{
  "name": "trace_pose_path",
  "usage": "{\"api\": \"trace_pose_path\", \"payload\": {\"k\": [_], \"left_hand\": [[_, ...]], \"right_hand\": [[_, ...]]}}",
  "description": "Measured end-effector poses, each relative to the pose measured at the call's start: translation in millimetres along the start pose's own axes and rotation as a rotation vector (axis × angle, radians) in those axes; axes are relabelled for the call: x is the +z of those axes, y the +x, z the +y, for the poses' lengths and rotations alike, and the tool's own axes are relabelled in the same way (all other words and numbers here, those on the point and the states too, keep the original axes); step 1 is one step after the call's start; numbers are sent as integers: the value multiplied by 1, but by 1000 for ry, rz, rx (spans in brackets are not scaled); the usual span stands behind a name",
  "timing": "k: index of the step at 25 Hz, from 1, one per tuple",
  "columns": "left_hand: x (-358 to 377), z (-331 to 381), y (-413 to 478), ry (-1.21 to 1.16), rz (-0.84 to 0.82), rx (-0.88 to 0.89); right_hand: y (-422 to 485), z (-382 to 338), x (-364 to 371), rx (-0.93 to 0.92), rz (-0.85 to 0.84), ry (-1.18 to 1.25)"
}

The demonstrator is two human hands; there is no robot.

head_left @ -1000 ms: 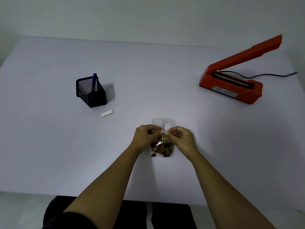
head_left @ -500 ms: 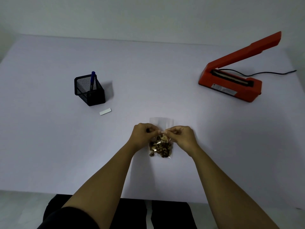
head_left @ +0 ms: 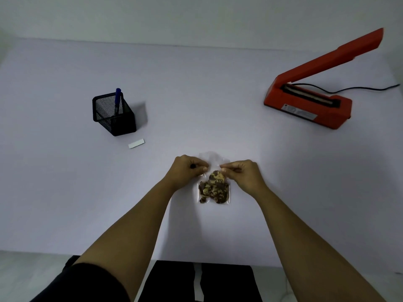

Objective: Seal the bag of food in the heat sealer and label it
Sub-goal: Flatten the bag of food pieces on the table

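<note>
A small clear plastic bag (head_left: pixel 214 188) of brown food pieces lies on the white table (head_left: pixel 196 94) near the front edge. My left hand (head_left: pixel 188 171) pinches the bag's upper left side and my right hand (head_left: pixel 242 173) pinches its upper right side, both with curled fingers. The bag's empty top part sticks out beyond my fingers. A red heat sealer (head_left: pixel 309 103) stands at the far right with its arm raised. A small white label (head_left: pixel 136 143) lies left of the bag.
A black mesh pen holder (head_left: pixel 113 115) with a blue pen (head_left: pixel 118 99) stands at the left, just behind the label. The sealer's black cable (head_left: pixel 359 89) runs off to the right. A white wall rises behind the table.
My hands have moved slightly apart along the bag's top, so more of the food between them shows. The sealer, label and pen holder have not moved.
</note>
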State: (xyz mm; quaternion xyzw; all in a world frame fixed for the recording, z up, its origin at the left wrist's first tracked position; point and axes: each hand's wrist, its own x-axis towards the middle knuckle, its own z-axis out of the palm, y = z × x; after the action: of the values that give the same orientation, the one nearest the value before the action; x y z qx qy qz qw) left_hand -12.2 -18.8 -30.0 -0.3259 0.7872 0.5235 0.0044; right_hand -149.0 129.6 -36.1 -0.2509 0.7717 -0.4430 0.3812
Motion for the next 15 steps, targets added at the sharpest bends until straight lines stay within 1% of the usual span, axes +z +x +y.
{"api": "trace_pose_path", "payload": {"k": [1, 3, 6, 9, 11, 13, 15], "left_hand": [[1, 1, 0, 51, 20, 13], [5, 2, -1, 102, 54, 18], [10, 2, 0, 94, 83, -34], [14, 2, 0, 109, 131, -17], [18, 0, -2, 170, 182, 33], [20, -2, -4, 258, 185, 106], [21, -3, -4, 328, 187, 163]], "right_hand": [[0, 0, 2, -28, 15, -66], [0, 0, 5, -41, 35, -119], [3, -1, 6, -23, 88, -162], [7, -2, 4, -5, 150, -260], [6, -2, 3, -84, 114, -317], [4, 0, 3, -174, 49, -358], [5, 1, 3, -215, 12, -375]]}}
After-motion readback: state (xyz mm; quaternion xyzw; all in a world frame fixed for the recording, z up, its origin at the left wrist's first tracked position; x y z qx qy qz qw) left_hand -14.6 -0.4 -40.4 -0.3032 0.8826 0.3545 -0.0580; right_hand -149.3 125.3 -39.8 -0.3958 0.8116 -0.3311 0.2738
